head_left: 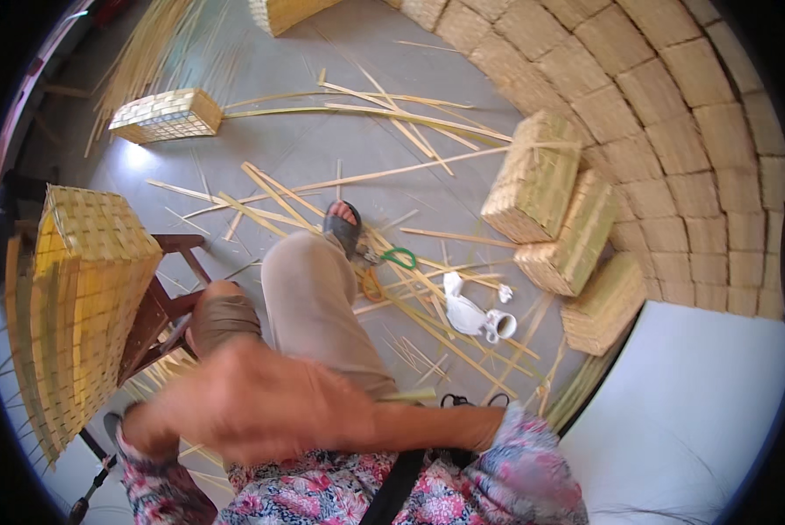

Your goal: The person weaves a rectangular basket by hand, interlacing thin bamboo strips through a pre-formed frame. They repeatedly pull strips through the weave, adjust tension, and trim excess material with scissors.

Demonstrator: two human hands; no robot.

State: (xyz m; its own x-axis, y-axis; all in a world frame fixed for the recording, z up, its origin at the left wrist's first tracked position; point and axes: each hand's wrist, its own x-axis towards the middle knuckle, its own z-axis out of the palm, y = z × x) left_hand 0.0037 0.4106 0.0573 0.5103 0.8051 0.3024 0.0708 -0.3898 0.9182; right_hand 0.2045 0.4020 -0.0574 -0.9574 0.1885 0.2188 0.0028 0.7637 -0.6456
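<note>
My right hand (261, 402) reaches across my lap to the left and is smeared by motion, so its fingers cannot be made out. Close against it is my left hand (152, 424), mostly covered and also blurred; whether either holds anything is hidden. Just left of both hands, a yellowish woven basket (86, 324) leans on its side, with strip ends sticking out along its lower left edge. It rests against a dark brown wooden stool (152, 328).
Loose bamboo strips (301, 188) lie across the grey floor around my sandalled foot (343, 229). Green-handled scissors (399, 257), a white bag (462, 308) and a white mug (500, 327) lie ahead. Woven baskets (532, 175) stand beside a tall stack (646, 96) at right; another basket (169, 115) sits far left.
</note>
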